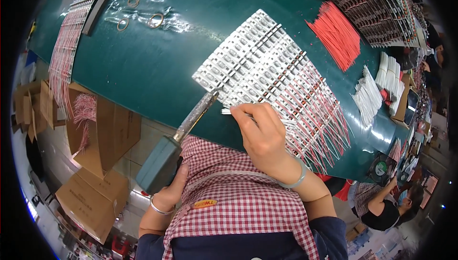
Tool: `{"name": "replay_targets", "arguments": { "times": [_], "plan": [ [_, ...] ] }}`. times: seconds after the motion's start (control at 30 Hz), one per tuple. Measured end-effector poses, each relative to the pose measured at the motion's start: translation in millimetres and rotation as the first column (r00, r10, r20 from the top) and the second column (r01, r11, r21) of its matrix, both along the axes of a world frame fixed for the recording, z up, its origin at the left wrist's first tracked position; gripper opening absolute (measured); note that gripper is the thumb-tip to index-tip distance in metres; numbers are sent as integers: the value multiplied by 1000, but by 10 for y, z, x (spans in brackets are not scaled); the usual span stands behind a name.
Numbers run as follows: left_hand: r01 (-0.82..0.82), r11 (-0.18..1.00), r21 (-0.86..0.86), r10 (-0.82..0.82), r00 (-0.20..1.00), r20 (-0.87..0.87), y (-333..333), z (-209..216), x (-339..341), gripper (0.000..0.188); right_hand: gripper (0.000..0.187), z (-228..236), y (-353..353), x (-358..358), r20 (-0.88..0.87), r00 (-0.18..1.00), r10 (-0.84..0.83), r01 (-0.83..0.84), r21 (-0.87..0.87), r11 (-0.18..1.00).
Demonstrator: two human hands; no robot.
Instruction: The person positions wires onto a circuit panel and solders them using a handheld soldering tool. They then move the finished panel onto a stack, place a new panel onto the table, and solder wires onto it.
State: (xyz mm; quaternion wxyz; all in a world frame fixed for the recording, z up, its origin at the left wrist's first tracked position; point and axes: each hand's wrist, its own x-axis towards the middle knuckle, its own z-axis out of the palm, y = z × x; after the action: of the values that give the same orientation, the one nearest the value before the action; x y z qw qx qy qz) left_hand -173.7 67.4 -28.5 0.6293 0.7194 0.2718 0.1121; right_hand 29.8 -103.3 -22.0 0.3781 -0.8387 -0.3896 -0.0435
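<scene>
My left hand [172, 187] is wrapped round the handle of a soldering gun [158, 164] with a blue-green body. Its long metal barrel slants up to the right, and the tip reaches the near edge of a white circuit board panel [260, 64]. My right hand [262, 136] pinches white wires [225, 111] at the panel's near side; their ends poke out to the left of the fingertips. How many wires are held is hidden by the hand. Across the panel's right part, rows of red and white wires [324, 122] hang off toward the near right.
On the green table [143, 60] lie a red wire bundle [336, 36], white wire bundles [367, 95] and rubber bands [155, 20]. Another wired panel [76, 31] lies past a dark bar [101, 5]. Cardboard boxes [93, 203] stand at left. Another person [386, 205] sits at lower right.
</scene>
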Motion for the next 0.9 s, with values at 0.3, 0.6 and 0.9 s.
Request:
{"name": "replay_targets", "arguments": {
  "times": [0.3,0.6,0.9],
  "plan": [
    [154,915,372,-136,988,-76,40,-28,-53,24,32,-88,88,-78,130,991,-36,44,-59,997],
    [159,866,474,-189,982,15,26,-13,122,22,34,-76,87,-83,146,989,-21,34,-85,996],
    [178,827,533,-215,977,8,33,75,170,20,37,-46,88,-75,137,991,-4,17,-98,995]
  ]
}}
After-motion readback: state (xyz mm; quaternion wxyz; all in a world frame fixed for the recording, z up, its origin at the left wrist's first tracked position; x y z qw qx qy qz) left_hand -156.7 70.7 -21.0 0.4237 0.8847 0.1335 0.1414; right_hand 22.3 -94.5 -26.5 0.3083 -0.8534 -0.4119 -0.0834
